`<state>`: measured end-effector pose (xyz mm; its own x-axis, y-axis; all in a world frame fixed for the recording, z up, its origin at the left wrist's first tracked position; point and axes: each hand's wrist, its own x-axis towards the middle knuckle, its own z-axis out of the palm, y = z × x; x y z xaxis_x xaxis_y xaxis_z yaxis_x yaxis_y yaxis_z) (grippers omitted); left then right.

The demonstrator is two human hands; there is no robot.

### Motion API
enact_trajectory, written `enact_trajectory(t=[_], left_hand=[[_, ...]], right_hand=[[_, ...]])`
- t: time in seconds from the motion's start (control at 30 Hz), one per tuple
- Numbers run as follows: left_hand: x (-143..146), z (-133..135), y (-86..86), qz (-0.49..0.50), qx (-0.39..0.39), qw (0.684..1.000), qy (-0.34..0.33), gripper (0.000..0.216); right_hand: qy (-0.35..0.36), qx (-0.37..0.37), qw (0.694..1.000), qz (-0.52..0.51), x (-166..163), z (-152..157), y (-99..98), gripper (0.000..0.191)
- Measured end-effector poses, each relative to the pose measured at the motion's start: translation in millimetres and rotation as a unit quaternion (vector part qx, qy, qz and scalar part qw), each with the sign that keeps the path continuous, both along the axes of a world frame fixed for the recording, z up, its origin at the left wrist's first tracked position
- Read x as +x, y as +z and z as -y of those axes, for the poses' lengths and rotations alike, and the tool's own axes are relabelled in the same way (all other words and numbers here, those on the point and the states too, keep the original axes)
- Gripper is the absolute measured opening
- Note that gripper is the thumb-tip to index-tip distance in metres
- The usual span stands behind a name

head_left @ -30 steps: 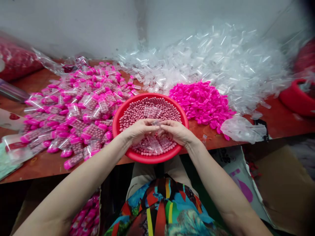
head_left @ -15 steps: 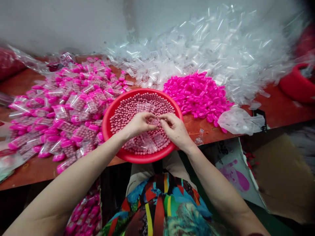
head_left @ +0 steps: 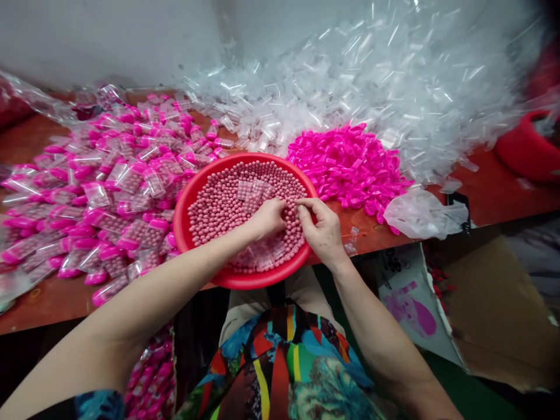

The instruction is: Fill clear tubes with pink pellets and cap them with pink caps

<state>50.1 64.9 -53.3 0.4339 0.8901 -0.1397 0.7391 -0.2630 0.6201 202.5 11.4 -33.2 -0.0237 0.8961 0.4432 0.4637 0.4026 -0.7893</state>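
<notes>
A red round basin [head_left: 192,198] full of small pink beads [head_left: 219,204] sits at the table's front edge, with a few clear little bags [head_left: 251,191] lying on the beads. My left hand [head_left: 268,217] is curled down into the beads at the basin's right half. Close beside it, my right hand [head_left: 321,228] pinches its thumb and forefinger together over the basin's right rim. What either hand holds is too small or hidden to name.
Left of the basin lies a wide heap of filled bags with pink clips [head_left: 105,186]. Loose pink clips [head_left: 350,169] are piled to its right, a big mound of empty clear bags [head_left: 385,87] behind. A red tub [head_left: 529,151] stands far right; cardboard [head_left: 494,315] is below.
Both hands have shifted right and dipped lower into the beads. The small clear bag they held between them is no longer visible. The view has tilted left and down.
</notes>
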Motion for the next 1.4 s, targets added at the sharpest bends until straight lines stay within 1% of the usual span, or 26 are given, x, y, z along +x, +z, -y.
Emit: enact_trajectory(t=[0.03, 0.13, 0.2, 0.27, 0.37, 0.47, 0.53, 0.6, 0.7, 0.77, 0.83, 0.87, 0.9, 0.97, 1.0, 1.03, 1.1, 1.13, 1.17, 1.2, 1.23, 1.3, 1.4], left_hand=[[-1.8, 0.1, 0.1, 0.042, -0.025, 0.998, 0.025, 0.012], [-12.9, 4.6, 5.8, 0.174, -0.081, 0.977, 0.089, 0.024], [-24.3, 10.1, 12.6, 0.234, -0.094, 0.96, 0.122, 0.03], [-38.4, 15.8, 20.5, 0.222, -0.069, 0.962, 0.146, 0.034], [-61.8, 19.5, 31.0, 0.141, -0.01, 0.97, 0.199, 0.038], [-80.4, 12.3, 36.2, 0.056, 0.035, 0.964, 0.256, 0.041], [-87.1, 2.2, 35.6, 0.03, 0.058, 0.954, 0.292, 0.041], [-89.5, -8.9, 32.2, 0.02, 0.068, 0.946, 0.315, 0.039], [-89.5, -20.4, 25.8, 0.013, 0.066, 0.942, 0.329, 0.036], [-90.7, -21.7, 23.8, 0.015, 0.065, 0.94, 0.336, 0.04], [-94.0, -17.2, 25.4, 0.028, 0.069, 0.937, 0.341, 0.049], [-95.8, -13.0, 27.4, 0.033, 0.08, 0.937, 0.339, 0.053], [-97.2, -7.5, 30.2, 0.036, 0.096, 0.937, 0.333, 0.054], [-96.9, 6.0, 36.4, 0.039, 0.123, 0.946, 0.297, 0.044], [-94.5, 13.5, 39.2, 0.046, 0.127, 0.956, 0.26, 0.035], [-90.7, 21.0, 41.3, 0.06, 0.124, 0.969, 0.206, 0.027], [-79.8, 34.0, 43.1, 0.103, 0.112, 0.987, 0.059, 0.022], [-73.7, 38.9, 43.0, 0.12, 0.111, 0.986, -0.008, 0.024], [-67.9, 42.4, 42.5, 0.129, 0.117, 0.983, -0.056, 0.027], [-62.9, 44.5, 41.8, 0.131, 0.123, 0.98, -0.081, 0.03], [-58.9, 45.2, 41.0, 0.129, 0.128, 0.98, -0.086, 0.031], [-54.7, 43.0, 39.6, 0.119, 0.13, 0.981, -0.075, 0.029], [-54.9, 35.6, 37.9, 0.106, 0.127, 0.985, -0.051, 0.03]], right_hand=[[-0.002, -0.011, 1.0, -0.003, 0.2, 0.5, 1.1, 0.018], [0.001, -0.031, 1.0, -0.005, 1.2, 1.8, 3.4, 0.018], [0.007, -0.032, 0.999, -0.003, 1.3, 2.2, 3.6, 0.018], [0.016, -0.034, 0.999, 0.003, 0.6, 2.2, 3.2, 0.018], [0.038, -0.037, 0.998, 0.018, -2.0, 2.1, 2.4, 0.019], [0.065, -0.039, 0.995, 0.057, -5.5, 2.4, 2.7, 0.019], [0.092, -0.052, 0.989, 0.107, -8.6, 2.9, 3.8, 0.02], [0.131, -0.074, 0.975, 0.161, -12.3, 4.1, 5.5, 0.021], [0.182, -0.107, 0.945, 0.249, -18.2, 7.4, 8.1, 0.021], [0.198, -0.118, 0.919, 0.32, -20.9, 10.3, 9.2, 0.022], [0.203, -0.125, 0.897, 0.373, -22.1, 12.6, 9.6, 0.023], [0.206, -0.13, 0.891, 0.383, -22.3, 13.1, 9.6, 0.023], [0.209, -0.136, 0.892, 0.376, -22.4, 12.8, 9.5, 0.022], [0.212, -0.149, 0.912, 0.319, -22.8, 9.4, 9.0, 0.024], [0.206, -0.157, 0.926, 0.273, -23.3, 6.2, 8.6, 0.027], [0.192, -0.168, 0.942, 0.22, -24.2, 2.1, 8.1, 0.028], [0.159, -0.206, 0.96, 0.102, -26.7, -7.2, 6.6, 0.024], [0.149, -0.231, 0.96, 0.045, -28.0, -11.8, 5.8, 0.021], [0.146, -0.254, 0.956, -0.006, -29.3, -15.7, 5.0, 0.018], [0.152, -0.276, 0.948, -0.052, -30.2, -18.6, 4.5, 0.017], [0.162, -0.293, 0.938, -0.092, -30.9, -20.2, 4.4, 0.017], [0.176, -0.318, 0.917, -0.164, -31.0, -20.0, 5.6, 0.024], [0.173, -0.344, 0.884, -0.266, -29.0, -14.1, 9.4, 0.033]])
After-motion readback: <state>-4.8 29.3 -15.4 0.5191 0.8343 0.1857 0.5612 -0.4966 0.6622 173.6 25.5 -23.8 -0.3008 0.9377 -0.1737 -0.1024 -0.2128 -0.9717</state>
